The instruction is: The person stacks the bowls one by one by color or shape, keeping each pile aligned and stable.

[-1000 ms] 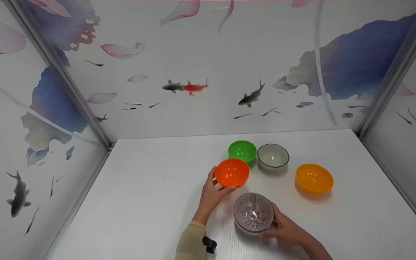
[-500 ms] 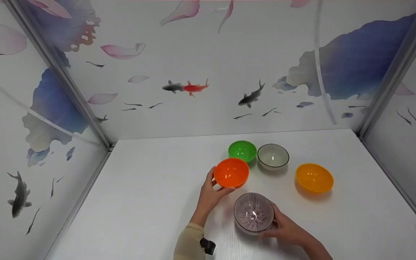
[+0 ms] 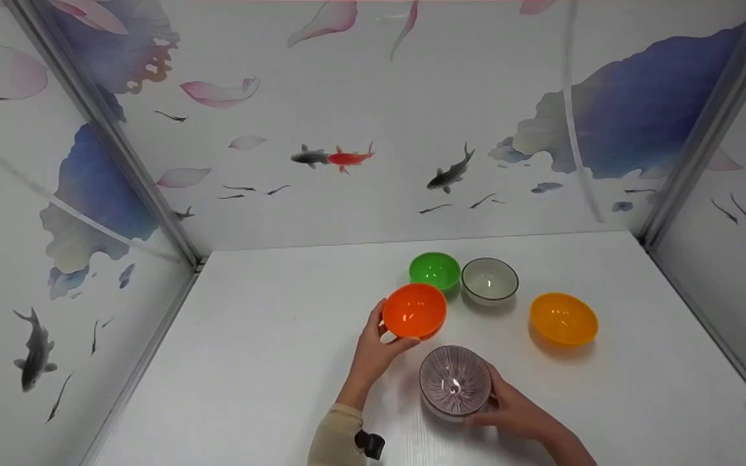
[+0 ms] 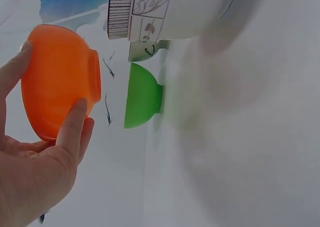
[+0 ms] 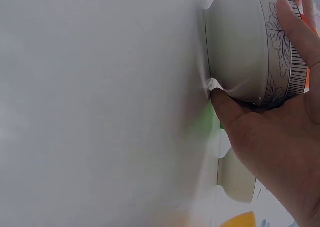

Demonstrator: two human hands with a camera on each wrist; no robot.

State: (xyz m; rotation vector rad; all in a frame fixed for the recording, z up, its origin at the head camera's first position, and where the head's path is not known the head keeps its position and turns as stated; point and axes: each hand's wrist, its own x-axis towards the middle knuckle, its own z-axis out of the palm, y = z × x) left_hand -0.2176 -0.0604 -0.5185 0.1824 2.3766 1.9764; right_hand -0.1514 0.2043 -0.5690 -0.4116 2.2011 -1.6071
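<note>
My left hand (image 3: 376,349) holds an orange bowl (image 3: 414,310) by its side, thumb at the near side and fingers round the far left. In the left wrist view the orange bowl (image 4: 57,82) is up off the table, its foot bare. To the right and nearer me, my right hand (image 3: 515,404) grips a patterned bowl (image 3: 455,380) with a purple-grey streaked inside. The right wrist view shows that bowl (image 5: 240,47) with its foot on the table, a floral band and a striped band near the rim. The right thumb and fingers lie along its side.
A green bowl (image 3: 434,270) and a pale dark-rimmed bowl (image 3: 489,281) stand side by side behind the orange one. A yellow bowl (image 3: 563,319) sits to the right. White panels printed with fish and petals enclose the white table (image 3: 250,356) at the back and sides.
My left hand and the orange bowl have drifted very slightly left, the forearm shifting left too. The right hand and the patterned bowl have stayed where they were.
</note>
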